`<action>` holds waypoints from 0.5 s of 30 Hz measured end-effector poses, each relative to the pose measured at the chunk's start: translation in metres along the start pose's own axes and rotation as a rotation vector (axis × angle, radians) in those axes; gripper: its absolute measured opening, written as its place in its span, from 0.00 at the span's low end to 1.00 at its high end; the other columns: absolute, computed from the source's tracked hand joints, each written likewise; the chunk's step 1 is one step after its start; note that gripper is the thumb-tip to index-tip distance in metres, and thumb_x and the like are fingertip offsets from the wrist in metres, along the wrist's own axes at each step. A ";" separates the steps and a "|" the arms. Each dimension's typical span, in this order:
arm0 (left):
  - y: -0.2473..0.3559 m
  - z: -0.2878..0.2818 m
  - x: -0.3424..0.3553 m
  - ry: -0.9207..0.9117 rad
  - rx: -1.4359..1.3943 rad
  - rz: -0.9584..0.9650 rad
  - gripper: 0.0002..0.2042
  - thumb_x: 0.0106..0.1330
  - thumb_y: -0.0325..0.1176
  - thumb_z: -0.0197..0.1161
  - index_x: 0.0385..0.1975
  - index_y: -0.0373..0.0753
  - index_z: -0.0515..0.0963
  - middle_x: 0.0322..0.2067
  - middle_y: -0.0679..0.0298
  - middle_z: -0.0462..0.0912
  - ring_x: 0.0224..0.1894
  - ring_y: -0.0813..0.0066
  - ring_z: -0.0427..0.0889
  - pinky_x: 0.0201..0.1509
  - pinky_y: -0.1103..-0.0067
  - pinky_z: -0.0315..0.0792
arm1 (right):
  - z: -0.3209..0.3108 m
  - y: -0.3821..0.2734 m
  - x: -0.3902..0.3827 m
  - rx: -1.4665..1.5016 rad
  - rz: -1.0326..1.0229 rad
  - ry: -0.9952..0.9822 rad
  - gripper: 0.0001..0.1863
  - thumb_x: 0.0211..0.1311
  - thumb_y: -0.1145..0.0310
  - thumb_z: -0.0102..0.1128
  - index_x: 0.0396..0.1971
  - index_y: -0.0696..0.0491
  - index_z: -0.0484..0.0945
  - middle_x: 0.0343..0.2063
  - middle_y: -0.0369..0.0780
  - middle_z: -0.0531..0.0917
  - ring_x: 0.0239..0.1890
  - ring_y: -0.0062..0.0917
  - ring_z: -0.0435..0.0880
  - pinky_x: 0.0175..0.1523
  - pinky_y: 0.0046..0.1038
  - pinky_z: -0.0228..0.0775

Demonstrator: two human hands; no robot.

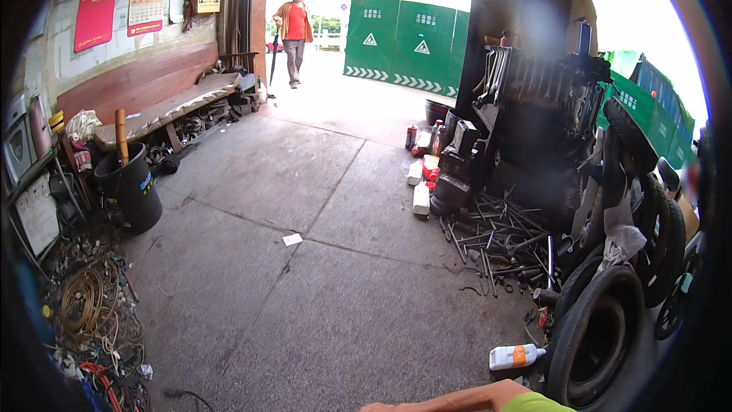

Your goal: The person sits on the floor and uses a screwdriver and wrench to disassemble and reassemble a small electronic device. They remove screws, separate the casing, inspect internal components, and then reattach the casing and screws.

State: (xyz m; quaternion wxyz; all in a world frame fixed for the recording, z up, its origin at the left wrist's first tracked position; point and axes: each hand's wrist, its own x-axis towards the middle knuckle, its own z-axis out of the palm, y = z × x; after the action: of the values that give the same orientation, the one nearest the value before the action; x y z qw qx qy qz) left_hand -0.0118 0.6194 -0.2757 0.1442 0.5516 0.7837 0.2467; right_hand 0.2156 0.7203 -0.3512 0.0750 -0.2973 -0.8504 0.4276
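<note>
My right forearm comes in along the lower edge from a yellow-green sleeve (530,403), and only a sliver of my right hand (378,407) shows at the frame's edge; its fingers and anything they hold are cut off. My left hand is out of view. A white plastic jug with an orange label (509,358) lies on its side just beyond the sleeve, beside a large black tire (568,358) leaning among other tires at the right. A small white paper (293,239) lies farther off on the concrete floor (320,313).
A person (297,30) stands in the doorway, before green barriers (404,42). Left are a padded bench (175,111), black bin (133,191) and tangled cables (91,297). Right are containers (422,198), metal rods (496,236) and hanging wrenches (496,72).
</note>
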 end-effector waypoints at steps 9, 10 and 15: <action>-0.031 0.029 -0.017 0.025 0.138 0.253 0.29 0.60 0.48 0.72 0.53 0.30 0.78 0.50 0.46 0.82 0.48 0.45 0.80 0.52 0.59 0.76 | 0.009 -0.030 -0.035 0.029 0.156 -0.026 0.18 0.64 0.57 0.60 0.45 0.55 0.78 0.33 0.49 0.84 0.37 0.44 0.84 0.41 0.43 0.75; -0.044 0.048 -0.012 0.052 0.150 0.260 0.26 0.59 0.48 0.72 0.52 0.36 0.81 0.51 0.46 0.82 0.49 0.45 0.80 0.53 0.59 0.76 | 0.013 -0.027 -0.042 0.034 0.189 -0.073 0.22 0.67 0.58 0.59 0.55 0.54 0.79 0.40 0.47 0.87 0.43 0.38 0.87 0.48 0.39 0.79; -0.033 0.038 0.010 0.032 0.013 0.192 0.32 0.55 0.38 0.73 0.58 0.26 0.71 0.46 0.45 0.80 0.48 0.44 0.77 0.53 0.57 0.71 | -0.056 -0.091 -0.034 -0.057 0.171 -0.032 0.13 0.62 0.63 0.63 0.41 0.55 0.79 0.27 0.46 0.85 0.34 0.44 0.86 0.36 0.42 0.78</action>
State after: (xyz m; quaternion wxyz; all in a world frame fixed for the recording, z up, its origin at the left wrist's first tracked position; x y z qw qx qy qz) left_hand -0.0229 0.6287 -0.3250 0.1037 0.6208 0.7311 0.2632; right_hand 0.2242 0.6974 -0.2419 0.0162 -0.3639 -0.8349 0.4126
